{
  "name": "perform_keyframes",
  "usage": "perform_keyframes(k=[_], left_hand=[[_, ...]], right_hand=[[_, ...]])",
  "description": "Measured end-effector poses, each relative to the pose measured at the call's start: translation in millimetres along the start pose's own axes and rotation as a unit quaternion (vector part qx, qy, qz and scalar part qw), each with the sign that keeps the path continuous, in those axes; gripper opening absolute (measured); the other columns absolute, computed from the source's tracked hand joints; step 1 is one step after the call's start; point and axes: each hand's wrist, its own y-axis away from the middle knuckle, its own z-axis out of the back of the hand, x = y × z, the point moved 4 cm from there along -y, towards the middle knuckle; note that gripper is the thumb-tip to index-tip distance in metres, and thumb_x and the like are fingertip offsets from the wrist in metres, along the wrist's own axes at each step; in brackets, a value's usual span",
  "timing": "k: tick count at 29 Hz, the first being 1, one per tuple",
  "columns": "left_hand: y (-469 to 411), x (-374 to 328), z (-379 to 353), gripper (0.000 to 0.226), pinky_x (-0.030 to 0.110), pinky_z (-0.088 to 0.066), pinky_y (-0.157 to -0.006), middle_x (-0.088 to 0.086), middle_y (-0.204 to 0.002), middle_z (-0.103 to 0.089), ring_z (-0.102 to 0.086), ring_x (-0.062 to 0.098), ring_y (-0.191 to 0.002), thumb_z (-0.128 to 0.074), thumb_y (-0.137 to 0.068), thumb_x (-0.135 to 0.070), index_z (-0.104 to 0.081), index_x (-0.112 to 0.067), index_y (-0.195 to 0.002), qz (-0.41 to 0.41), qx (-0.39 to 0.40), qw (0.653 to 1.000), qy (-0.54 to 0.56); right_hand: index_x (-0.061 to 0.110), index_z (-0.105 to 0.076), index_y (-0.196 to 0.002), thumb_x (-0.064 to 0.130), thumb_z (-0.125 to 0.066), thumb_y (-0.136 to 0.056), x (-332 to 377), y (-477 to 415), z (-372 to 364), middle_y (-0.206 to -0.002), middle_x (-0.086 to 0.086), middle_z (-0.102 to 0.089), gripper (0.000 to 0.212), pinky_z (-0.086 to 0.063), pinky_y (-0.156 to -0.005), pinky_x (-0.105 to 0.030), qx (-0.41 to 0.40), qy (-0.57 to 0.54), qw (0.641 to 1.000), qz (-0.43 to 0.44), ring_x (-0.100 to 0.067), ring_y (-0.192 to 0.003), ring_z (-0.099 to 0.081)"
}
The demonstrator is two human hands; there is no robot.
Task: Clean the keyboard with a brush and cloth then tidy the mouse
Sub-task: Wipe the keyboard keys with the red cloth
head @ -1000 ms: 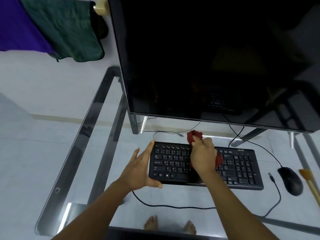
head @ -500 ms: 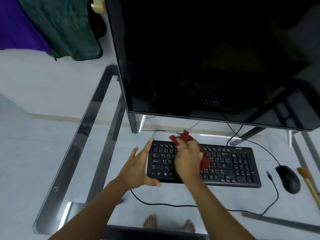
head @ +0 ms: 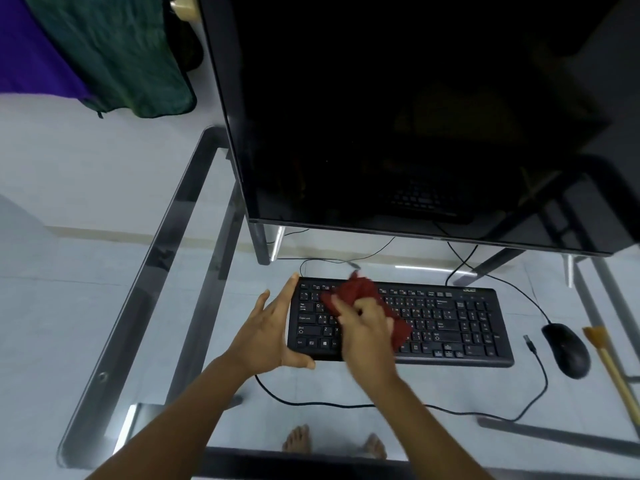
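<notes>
Your keyboard lies flat on the glass table, just in front of the dark monitor. Its long axis runs left to right, roughly parallel to the screen's lower edge, with the right end sitting slightly closer to you. The key legends read upright from where you stand, and the number pad is at the right end. Your left hand braces the keyboard's left short end: the fingers are straight and together, reaching up to the back corner, and the thumb lies along the front edge. Your right hand is over the left half of the keys, with its fingers curled round a bunched red cloth. The cloth spills out past the hand toward the function row and off to the right. This hand is blurred, so you cannot make out each finger. The mouse sits to the right of the keyboard and apart from it, its long axis running front to back. Beyond the mouse, the brush lies with its head away from you and its handle running toward you, out of view. A black cable loops across the glass in front of the keyboard.
</notes>
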Motion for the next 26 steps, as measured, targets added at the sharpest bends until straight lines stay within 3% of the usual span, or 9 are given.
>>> perform_keyframes(k=[2,4,7,10,11,14,17,20,26], left_hand=[[-0.5,2.2,-2.0,0.141,0.035,0.002,-0.120,-0.035,-0.123,-0.045,-0.037,-0.015,-0.120,-0.079,-0.054,-0.065,0.014,-0.023,-0.151,-0.003,0.001,1.000,-0.004],[0.4,2.3,-2.0,0.140,0.037,-0.001,-0.121,-0.038,-0.109,-0.046,-0.041,-0.015,-0.110,-0.080,-0.055,-0.061,0.014,-0.022,-0.151,0.000,-0.001,1.000,-0.004],[0.8,-1.4,-0.6,0.146,0.020,0.013,-0.114,-0.026,-0.141,-0.033,-0.013,-0.018,-0.130,-0.081,-0.051,-0.067,0.017,-0.026,-0.150,-0.008,-0.011,1.000,0.006],[1.7,-4.8,2.1,0.145,0.020,0.014,-0.111,-0.028,-0.142,-0.022,0.005,-0.028,-0.121,-0.083,-0.053,-0.062,0.016,-0.023,-0.151,-0.002,-0.003,1.000,0.008],[1.8,-3.4,1.6,0.145,0.023,0.012,-0.114,-0.026,-0.143,-0.027,-0.001,-0.026,-0.125,-0.083,-0.052,-0.064,0.015,-0.022,-0.151,-0.003,-0.005,1.000,0.007],[1.4,3.2,-3.1,0.147,0.035,0.002,-0.120,-0.010,-0.143,-0.044,-0.039,0.003,-0.132,-0.074,-0.049,-0.075,0.018,-0.021,-0.151,-0.011,0.003,1.000,-0.008],[-0.1,3.4,-2.4,0.148,0.028,0.008,-0.118,-0.018,-0.149,-0.033,-0.026,-0.001,-0.139,-0.078,-0.048,-0.072,0.018,-0.024,-0.150,-0.001,0.004,1.000,0.004],[-0.2,0.3,-0.5,0.145,0.019,0.016,-0.111,-0.024,-0.149,-0.020,-0.006,-0.008,-0.134,-0.083,-0.051,-0.064,0.017,-0.027,-0.150,0.004,0.007,1.000,0.012],[-1.2,2.2,-3.4,0.145,0.032,0.006,-0.119,-0.014,-0.149,-0.037,-0.029,0.003,-0.139,-0.077,-0.052,-0.072,0.017,-0.023,-0.151,-0.010,0.010,1.000,-0.006]], right_hand=[[0.040,-0.055,-0.122,0.018,-0.065,-0.087,35.1,13.0,-13.6,-0.095,0.004,-0.050,0.043,-0.036,-0.074,-0.036,0.069,-0.021,0.993,0.090,-0.018,-0.088,-0.045],[0.042,-0.055,-0.121,0.018,-0.067,-0.083,43.4,20.8,-17.1,-0.091,0.006,-0.044,0.047,-0.033,-0.071,-0.032,0.121,0.008,0.975,0.184,-0.016,-0.084,-0.043],[0.042,-0.058,-0.124,0.012,-0.075,-0.077,4.6,13.8,-3.2,-0.093,0.005,-0.047,0.058,-0.037,-0.069,-0.030,0.118,0.008,0.978,0.171,-0.016,-0.084,-0.045],[0.041,-0.062,-0.121,0.008,-0.073,-0.078,-7.1,16.0,4.9,-0.091,0.005,-0.046,0.055,-0.034,-0.068,-0.030,0.092,0.010,0.988,0.120,-0.017,-0.082,-0.047],[0.041,-0.063,-0.119,0.009,-0.072,-0.078,2.7,20.2,1.4,-0.090,0.005,-0.046,0.053,-0.032,-0.067,-0.030,0.091,0.008,0.987,0.135,-0.017,-0.081,-0.047],[0.041,-0.062,-0.118,0.007,-0.073,-0.075,29.3,36.5,-12.0,-0.088,0.007,-0.043,0.056,-0.029,-0.066,-0.029,0.131,0.006,0.970,0.205,-0.015,-0.079,-0.045],[0.043,-0.062,-0.119,0.007,-0.079,-0.070,1.4,30.1,2.2,-0.091,0.007,-0.044,0.063,-0.034,-0.063,-0.029,0.146,0.023,0.967,0.208,-0.014,-0.079,-0.045],[0.045,-0.062,-0.118,0.003,-0.084,-0.065,-39.8,33.1,27.1,-0.090,0.006,-0.046,0.071,-0.038,-0.061,-0.027,0.137,0.046,0.973,0.179,-0.015,-0.078,-0.044],[0.041,-0.059,-0.125,0.003,-0.073,-0.077,4.0,35.2,5.5,-0.092,0.006,-0.041,0.063,-0.029,-0.068,-0.028,0.165,0.041,0.955,0.245,-0.014,-0.080,-0.040]])
